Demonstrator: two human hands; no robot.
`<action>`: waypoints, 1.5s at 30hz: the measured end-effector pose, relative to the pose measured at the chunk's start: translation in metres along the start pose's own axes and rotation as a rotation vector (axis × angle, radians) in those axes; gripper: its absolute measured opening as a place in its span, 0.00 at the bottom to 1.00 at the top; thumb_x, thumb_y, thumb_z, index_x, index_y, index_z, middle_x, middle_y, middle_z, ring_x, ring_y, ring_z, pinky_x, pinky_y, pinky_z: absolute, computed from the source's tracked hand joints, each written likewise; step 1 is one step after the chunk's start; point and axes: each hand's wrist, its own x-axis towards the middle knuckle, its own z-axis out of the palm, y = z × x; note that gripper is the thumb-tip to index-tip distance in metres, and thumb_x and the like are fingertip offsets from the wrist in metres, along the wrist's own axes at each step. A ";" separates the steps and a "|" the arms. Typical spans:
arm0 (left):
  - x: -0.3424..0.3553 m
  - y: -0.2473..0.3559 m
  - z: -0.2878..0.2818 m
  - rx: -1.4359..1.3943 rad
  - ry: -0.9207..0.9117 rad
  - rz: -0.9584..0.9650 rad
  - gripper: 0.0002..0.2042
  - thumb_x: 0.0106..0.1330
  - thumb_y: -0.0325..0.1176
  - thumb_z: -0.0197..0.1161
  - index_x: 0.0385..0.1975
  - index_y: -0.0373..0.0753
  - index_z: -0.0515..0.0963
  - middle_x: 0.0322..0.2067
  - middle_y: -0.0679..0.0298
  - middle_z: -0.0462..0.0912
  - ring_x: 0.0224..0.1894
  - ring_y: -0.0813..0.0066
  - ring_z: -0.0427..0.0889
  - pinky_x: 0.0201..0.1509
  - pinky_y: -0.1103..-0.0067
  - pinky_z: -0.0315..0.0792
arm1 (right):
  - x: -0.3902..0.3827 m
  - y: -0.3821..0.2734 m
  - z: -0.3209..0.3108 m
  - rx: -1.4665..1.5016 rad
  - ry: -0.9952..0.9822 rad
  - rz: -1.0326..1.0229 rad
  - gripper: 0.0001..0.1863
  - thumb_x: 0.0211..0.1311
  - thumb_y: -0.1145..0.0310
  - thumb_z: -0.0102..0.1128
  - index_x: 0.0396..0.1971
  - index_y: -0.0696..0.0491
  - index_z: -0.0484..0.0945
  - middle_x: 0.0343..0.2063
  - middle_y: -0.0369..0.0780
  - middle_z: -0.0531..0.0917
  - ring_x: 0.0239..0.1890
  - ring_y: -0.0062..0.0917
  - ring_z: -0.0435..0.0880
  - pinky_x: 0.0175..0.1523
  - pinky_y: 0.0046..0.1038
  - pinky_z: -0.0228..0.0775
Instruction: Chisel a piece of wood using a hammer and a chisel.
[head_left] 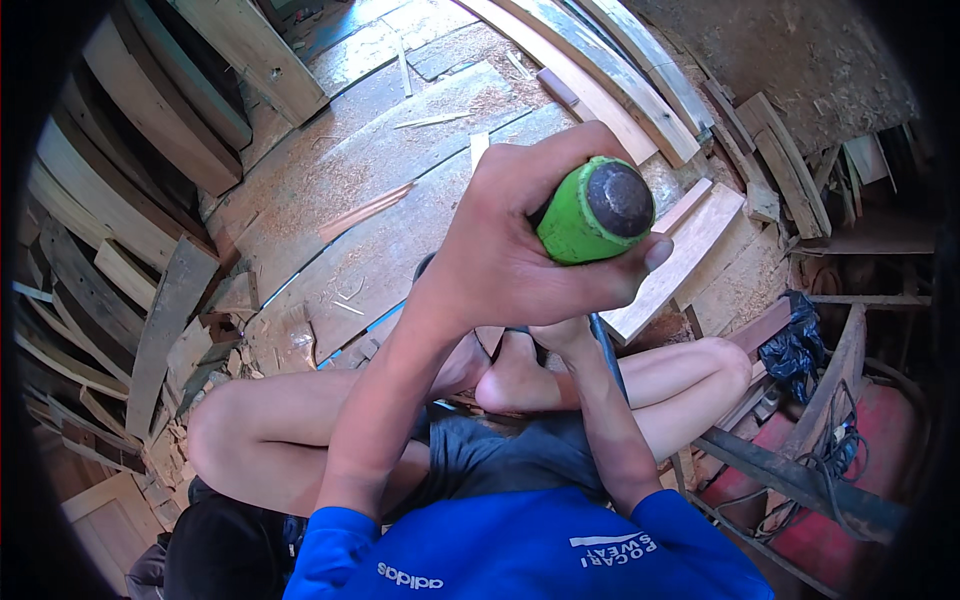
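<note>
My left hand (510, 225) is raised high in the middle and wrapped round a thick green handle (575, 220). The handle ends in a dark, domed cap (621, 198) turned up toward me, like a chisel's striking end. The rest of the tool is hidden behind the hand. Lower down, my right hand (562, 333) sits close behind the left one, just above my crossed feet (515, 380). Its fingers are covered by the left hand, so what it touches does not show.
Curved planks (135, 110) lean in a stack at the left. Long boards (600, 75) lie at the far right. Wood shavings and splinters (365, 210) cover the wooden floor (440, 190). A black plastic bag (792, 335), tangled cables (835, 470) and a metal bar (800, 480) are to the right.
</note>
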 end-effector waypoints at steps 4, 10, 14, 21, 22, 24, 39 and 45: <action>0.000 -0.001 0.000 0.031 0.018 -0.001 0.13 0.49 0.27 0.75 0.29 0.37 0.75 0.18 0.68 0.75 0.20 0.80 0.73 0.27 0.81 0.69 | 0.003 0.003 -0.003 0.033 -0.066 0.054 0.08 0.52 0.83 0.55 0.32 0.61 0.79 0.30 0.49 0.81 0.36 0.46 0.82 0.41 0.40 0.72; 0.000 0.001 0.001 0.003 0.056 -0.018 0.13 0.50 0.28 0.75 0.30 0.36 0.76 0.18 0.68 0.76 0.20 0.81 0.73 0.27 0.82 0.69 | 0.008 -0.002 -0.005 0.058 -0.120 0.071 0.10 0.52 0.82 0.56 0.36 0.60 0.80 0.33 0.50 0.82 0.40 0.47 0.82 0.44 0.39 0.73; 0.001 0.001 -0.001 0.025 0.022 -0.033 0.12 0.51 0.28 0.74 0.30 0.37 0.76 0.19 0.69 0.75 0.20 0.82 0.72 0.27 0.82 0.68 | 0.010 -0.004 -0.007 0.069 -0.133 0.060 0.09 0.52 0.82 0.57 0.34 0.60 0.79 0.31 0.49 0.81 0.37 0.47 0.81 0.41 0.39 0.72; 0.001 0.000 -0.005 0.003 0.008 -0.043 0.13 0.52 0.29 0.75 0.30 0.37 0.75 0.18 0.69 0.74 0.21 0.82 0.72 0.26 0.82 0.67 | 0.012 0.001 -0.011 0.032 -0.204 0.072 0.08 0.51 0.82 0.58 0.33 0.61 0.77 0.29 0.48 0.80 0.33 0.44 0.79 0.38 0.38 0.70; 0.001 0.000 -0.005 0.009 0.009 -0.038 0.13 0.52 0.29 0.75 0.30 0.37 0.75 0.18 0.69 0.74 0.21 0.82 0.72 0.26 0.82 0.67 | 0.013 0.001 -0.011 0.032 -0.244 0.068 0.08 0.51 0.82 0.58 0.33 0.61 0.77 0.29 0.48 0.79 0.34 0.44 0.79 0.38 0.37 0.70; 0.000 0.000 -0.005 0.013 0.012 -0.043 0.13 0.52 0.29 0.75 0.30 0.37 0.75 0.18 0.69 0.74 0.21 0.82 0.72 0.26 0.82 0.67 | 0.014 -0.001 -0.012 0.009 -0.265 0.058 0.08 0.51 0.83 0.57 0.33 0.62 0.77 0.29 0.49 0.79 0.34 0.44 0.79 0.39 0.37 0.70; -0.007 0.001 -0.002 -0.121 0.038 -0.160 0.10 0.51 0.24 0.72 0.27 0.36 0.74 0.18 0.69 0.75 0.20 0.84 0.72 0.25 0.83 0.66 | 0.019 -0.008 -0.022 0.088 -0.254 0.060 0.29 0.41 0.91 0.45 0.49 0.66 0.77 0.44 0.52 0.82 0.52 0.43 0.81 0.59 0.36 0.71; -0.011 0.004 -0.001 -0.170 0.084 -0.229 0.10 0.51 0.24 0.71 0.26 0.36 0.75 0.20 0.67 0.77 0.22 0.84 0.74 0.26 0.84 0.67 | 0.018 -0.007 -0.026 0.131 -0.310 0.075 0.32 0.42 0.90 0.45 0.53 0.62 0.77 0.46 0.51 0.82 0.52 0.43 0.80 0.59 0.36 0.71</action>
